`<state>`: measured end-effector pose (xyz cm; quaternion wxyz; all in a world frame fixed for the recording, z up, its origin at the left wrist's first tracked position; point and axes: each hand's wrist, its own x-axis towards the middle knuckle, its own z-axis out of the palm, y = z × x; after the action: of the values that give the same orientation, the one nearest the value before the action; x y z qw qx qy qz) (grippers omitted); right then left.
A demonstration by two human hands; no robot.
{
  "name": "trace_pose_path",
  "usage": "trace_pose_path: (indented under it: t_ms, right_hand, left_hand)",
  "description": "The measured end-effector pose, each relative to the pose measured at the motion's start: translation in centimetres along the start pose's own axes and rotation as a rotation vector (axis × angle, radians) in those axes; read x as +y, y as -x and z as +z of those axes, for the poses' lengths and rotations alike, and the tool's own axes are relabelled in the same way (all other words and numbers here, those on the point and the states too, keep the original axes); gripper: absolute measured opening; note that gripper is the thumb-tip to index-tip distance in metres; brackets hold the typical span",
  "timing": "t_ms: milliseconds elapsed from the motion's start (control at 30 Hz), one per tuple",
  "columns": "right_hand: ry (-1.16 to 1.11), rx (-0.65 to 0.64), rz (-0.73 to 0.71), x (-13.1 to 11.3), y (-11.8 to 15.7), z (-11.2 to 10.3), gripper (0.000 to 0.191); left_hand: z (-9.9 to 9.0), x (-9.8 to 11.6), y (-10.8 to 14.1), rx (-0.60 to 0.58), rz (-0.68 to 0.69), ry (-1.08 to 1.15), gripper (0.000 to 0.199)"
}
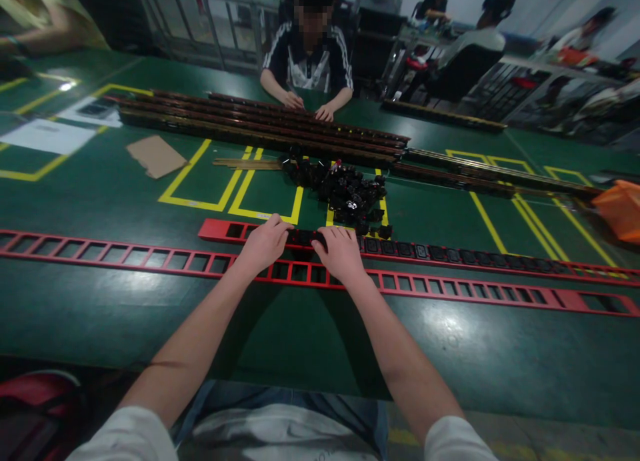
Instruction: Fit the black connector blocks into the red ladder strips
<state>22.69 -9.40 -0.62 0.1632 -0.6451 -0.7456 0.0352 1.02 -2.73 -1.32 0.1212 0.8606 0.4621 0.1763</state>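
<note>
Head view: the far red slotted frame (214, 230) lies lengthwise on the green counter (150, 324), a row of square black modules (421, 251) seated in its slots from between the hands rightward. The near red slotted frame (565, 299) runs alongside, closer to the person, with green showing through its slots. Just beyond the hands sits a loose pile of small black parts (353, 197), too jumbled to tell apart.

Yellow tape outlines (193, 202) mark the counter. Farther back are long dark strips (260, 121), a torn piece of cardboard (156, 155) and white sheets (47, 136); an orange bag (623, 211) stands at the right edge. A co-worker (295, 51) sits opposite, both hands at the strips, and other people sit behind.

Both forearms reach forward, palms down. The left hand (267, 243) and right hand (341, 253) rest on the far frame, fingers bent, thumbs pointing toward each other beside the modules; whether either grips a module, I cannot tell.
</note>
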Motion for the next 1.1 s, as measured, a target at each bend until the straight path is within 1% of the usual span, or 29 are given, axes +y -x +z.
trace_pose_path:
  t_ms: [67, 133, 267, 367, 467, 600, 700, 767, 833, 900, 967, 1033, 1100]
  right_hand:
    - [0.005, -0.003, 0.013, 0.2, -0.4, -0.2, 0.033]
    - [0.029, 0.019, 0.046, 0.7, -1.4, -0.5, 0.032]
    - [0.134, 0.097, 0.15, 1.8, -5.1, -1.3, 0.037]
    - [0.241, 0.067, 0.221, 2.1, -7.9, -1.5, 0.039]
    - [0.315, 0.05, 0.26, 2.1, -9.6, -1.2, 0.033]
    - [0.379, 0.072, 0.257, 1.9, -10.0, -0.8, 0.027]
    - [0.433, 0.064, 0.25, 2.1, -9.8, -0.7, 0.028]
    - [0.443, 0.047, 0.243, 2.3, -9.8, -0.7, 0.03]
    - [0.428, 0.047, 0.234, 2.6, -9.9, -0.6, 0.032]
    - [0.391, 0.068, 0.231, 3.0, -10.0, -0.6, 0.033]
    - [0.327, 0.102, 0.223, 3.3, -9.9, -0.6, 0.034]
    - [0.218, 0.157, 0.18, 3.5, -9.6, -0.6, 0.038]
    - [0.053, 0.232, 0.089, 3.4, -9.0, -0.4, 0.044]
  left_hand:
    - [0.0, -0.1, -0.1, -0.007, 0.006, 0.001, 0.038]
    - [-0.1, 0.0, -0.1, -0.015, 0.007, -0.001, 0.039]
    - [-0.5, 0.3, -0.1, -0.032, -0.013, -0.007, 0.039]
    - [-0.6, 0.4, -0.1, -0.033, -0.012, -0.007, 0.04]
    - [-0.6, 0.5, -0.1, -0.038, -0.004, -0.006, 0.04]
    - [-0.7, 0.6, -0.1, -0.038, 0.005, -0.002, 0.039]
    - [-0.7, 0.6, -0.1, -0.021, -0.007, 0.011, 0.038]
    - [-0.7, 0.5, -0.1, 0.019, -0.042, 0.017, 0.038]
    - [-0.6, 0.2, -0.2, 0.083, -0.092, 0.016, 0.041]
    - [-0.6, -0.1, -0.3, 0.15, -0.118, 0.027, 0.04]
    - [-0.4, -0.3, -0.3, 0.188, -0.095, 0.059, 0.035]
    - [-0.2, -0.5, -0.2, 0.166, -0.031, 0.086, 0.027]
    - [-0.1, -0.5, -0.1, 0.111, 0.03, 0.084, 0.021]
